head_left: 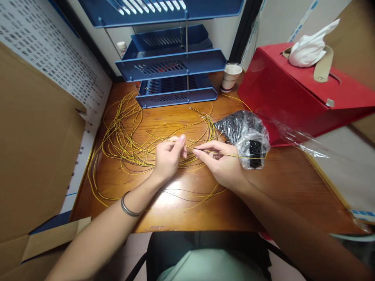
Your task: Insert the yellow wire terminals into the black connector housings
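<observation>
Thin yellow and dark wires lie in a loose, looping bundle (117,136) on the wooden table, some passing under my hands. My right hand (224,162) is closed in a pinch on a yellow wire (234,155), which trails back over the hand toward the plastic bag. Close by on the left, my left hand (168,156) is closed, thumb raised against the fingers, on a stretch of wire; a wire end sticks out past its far side. Several tipped wire ends (202,115) gather beyond my hands. Just past my right hand sits a clear plastic bag (244,128) of small black pieces.
A blue tiered rack (175,99) stands at the back of the wooden table (281,183). Beside it are a paper cup (230,78) and a red tissue box (278,89). Cardboard (38,128) borders the left side.
</observation>
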